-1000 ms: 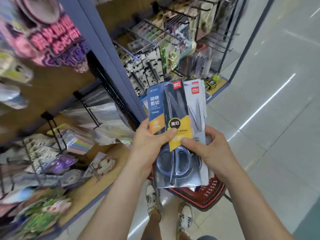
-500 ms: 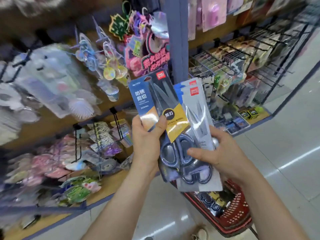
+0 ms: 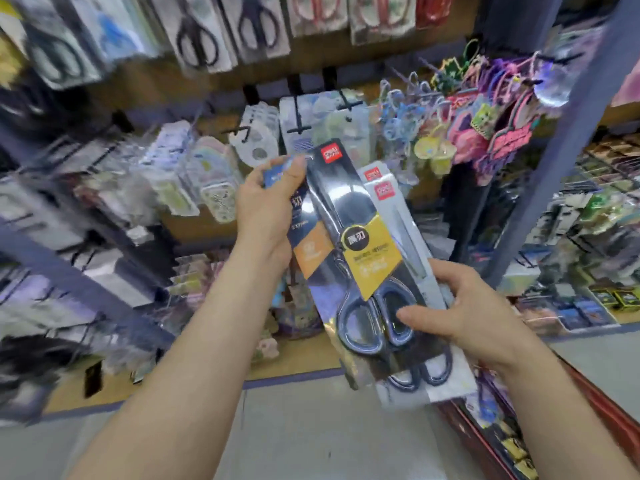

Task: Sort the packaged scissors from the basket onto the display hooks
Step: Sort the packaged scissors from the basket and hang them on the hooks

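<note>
I hold a fanned stack of packaged scissors at chest height in front of the shelves. The front pack is black with a yellow label [image 3: 349, 216] and dark-handled scissors. Behind it to the left sits a blue and orange pack [image 3: 310, 251], and to the right a grey pack [image 3: 398, 209]. My left hand [image 3: 270, 209] grips the blue pack near its top. My right hand [image 3: 460, 306] clamps the lower right of the stack, thumb on the scissor handles. The red basket [image 3: 602, 420] hangs at the lower right with more packs inside. Display hooks [image 3: 207, 32] along the top carry hanging scissors.
Middle hooks [image 3: 298, 129] hold blurred clear packets. Colourful keychains and ornaments [image 3: 485, 123] hang to the right. A blue upright post [image 3: 561, 161] divides the shelving. Lower shelves hold small packets. Grey floor [image 3: 329, 427] lies below.
The view has swung left and up, bringing the scissor hooks into sight. My left hand has slid up to the blue pack's top. The stack now tilts further left.
</note>
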{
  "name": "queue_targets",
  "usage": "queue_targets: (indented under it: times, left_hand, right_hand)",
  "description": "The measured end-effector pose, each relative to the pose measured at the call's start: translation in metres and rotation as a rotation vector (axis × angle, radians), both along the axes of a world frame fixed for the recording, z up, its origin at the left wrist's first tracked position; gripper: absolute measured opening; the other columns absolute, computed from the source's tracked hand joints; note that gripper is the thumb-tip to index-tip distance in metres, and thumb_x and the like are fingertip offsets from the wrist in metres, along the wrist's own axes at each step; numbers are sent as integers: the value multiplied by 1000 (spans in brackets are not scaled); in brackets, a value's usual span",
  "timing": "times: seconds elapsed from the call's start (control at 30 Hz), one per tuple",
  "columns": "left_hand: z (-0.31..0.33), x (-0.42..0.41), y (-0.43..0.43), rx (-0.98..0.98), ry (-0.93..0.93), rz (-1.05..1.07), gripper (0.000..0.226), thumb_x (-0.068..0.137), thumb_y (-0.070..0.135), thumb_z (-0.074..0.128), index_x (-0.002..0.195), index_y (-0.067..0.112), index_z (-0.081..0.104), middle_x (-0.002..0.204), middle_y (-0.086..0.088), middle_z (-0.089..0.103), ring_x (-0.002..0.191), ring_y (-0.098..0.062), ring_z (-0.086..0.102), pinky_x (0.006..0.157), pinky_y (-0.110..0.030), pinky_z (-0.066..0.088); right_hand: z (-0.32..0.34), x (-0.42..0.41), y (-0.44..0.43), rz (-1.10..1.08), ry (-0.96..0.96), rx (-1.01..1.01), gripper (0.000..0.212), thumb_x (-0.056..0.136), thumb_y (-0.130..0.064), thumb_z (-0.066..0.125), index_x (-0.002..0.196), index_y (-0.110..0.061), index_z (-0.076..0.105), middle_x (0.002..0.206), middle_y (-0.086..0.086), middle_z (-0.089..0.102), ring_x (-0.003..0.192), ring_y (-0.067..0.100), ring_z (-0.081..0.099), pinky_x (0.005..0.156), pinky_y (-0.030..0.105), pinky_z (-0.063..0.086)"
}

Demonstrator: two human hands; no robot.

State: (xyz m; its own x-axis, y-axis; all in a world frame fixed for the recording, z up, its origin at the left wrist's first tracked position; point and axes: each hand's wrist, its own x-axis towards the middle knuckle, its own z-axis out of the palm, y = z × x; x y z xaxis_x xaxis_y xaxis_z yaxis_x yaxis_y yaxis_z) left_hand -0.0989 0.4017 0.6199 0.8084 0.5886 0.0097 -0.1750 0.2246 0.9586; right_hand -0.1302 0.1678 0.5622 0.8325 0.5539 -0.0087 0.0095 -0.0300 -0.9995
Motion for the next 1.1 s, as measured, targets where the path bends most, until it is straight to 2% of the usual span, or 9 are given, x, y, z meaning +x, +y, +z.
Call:
queue_targets:
  times: [0.1, 0.2, 0.3, 0.4, 0.5, 0.7, 0.9, 1.03, 1.1]
  left_hand:
    - [14, -32, 61, -25, -1, 146, 28, 84, 17, 75, 107, 3, 66, 97, -10, 71, 85, -21, 69, 78, -35, 58]
    - [32, -67, 120, -7, -39, 267, 5, 87, 9, 71, 87, 8, 66, 79, -6, 69, 68, -15, 67, 62, -26, 55]
    - [50, -97, 176, 4, -52, 368, 8, 86, 10, 71, 82, 6, 66, 79, -8, 69, 72, -19, 66, 65, -28, 53]
    - [72, -120, 226, 26, -60, 482, 9, 91, 15, 67, 91, 8, 61, 67, 1, 59, 52, -6, 56, 52, -19, 46]
    - [90, -140, 258, 11, -59, 469, 27, 93, 11, 63, 118, 1, 58, 75, 0, 60, 55, -6, 56, 49, -17, 45]
    - [82, -170, 270, 303, -80, 228, 31, 93, -3, 59, 117, 17, 63, 100, 2, 76, 92, -13, 72, 78, -25, 58]
    - [99, -138, 312, 444, -170, 469, 41, 92, -6, 60, 116, 26, 65, 94, 5, 77, 89, -12, 73, 78, -30, 57]
    - [123, -108, 345, 513, -211, 585, 51, 95, 0, 59, 140, 23, 52, 99, 1, 77, 95, -12, 70, 88, -42, 57]
    - [130, -101, 357, 495, -263, 634, 55, 94, -1, 59, 143, 23, 49, 95, 4, 77, 89, -8, 68, 86, -33, 56]
  right_hand:
    - [6, -19, 60, 50, 49, 62, 37, 58, -11, 90, 91, -18, 76, 89, 2, 78, 77, 15, 74, 62, 23, 57]
    - [14, -34, 121, 115, 77, 110, 62, 43, -33, 94, 102, -23, 76, 102, 15, 76, 94, 38, 73, 80, 48, 60]
    - [30, -45, 179, 197, 72, 134, 80, 33, -45, 97, 107, -24, 74, 107, 17, 75, 103, 46, 68, 91, 60, 54]
    - [53, -53, 229, 281, 31, 141, 60, 46, -31, 90, 104, -22, 75, 103, 16, 76, 100, 44, 69, 89, 58, 56]
    - [71, -52, 270, 327, -34, 149, 50, 51, -32, 85, 100, -25, 77, 98, 12, 77, 90, 35, 74, 78, 45, 60]
    - [91, -35, 343, 249, -81, 253, 32, 59, -18, 81, 90, -24, 78, 91, 6, 79, 78, 18, 75, 62, 23, 57]
    - [118, 0, 412, 248, -236, 301, 28, 64, -27, 86, 90, -34, 77, 88, -6, 79, 78, 5, 72, 67, 17, 55]
    - [141, 25, 453, 242, -258, 338, 30, 59, -35, 79, 88, -28, 77, 87, -9, 78, 79, 3, 72, 69, 19, 55]
    - [152, 34, 469, 276, -297, 340, 27, 64, -29, 79, 90, -24, 77, 87, -8, 78, 80, 3, 72, 72, 21, 55]
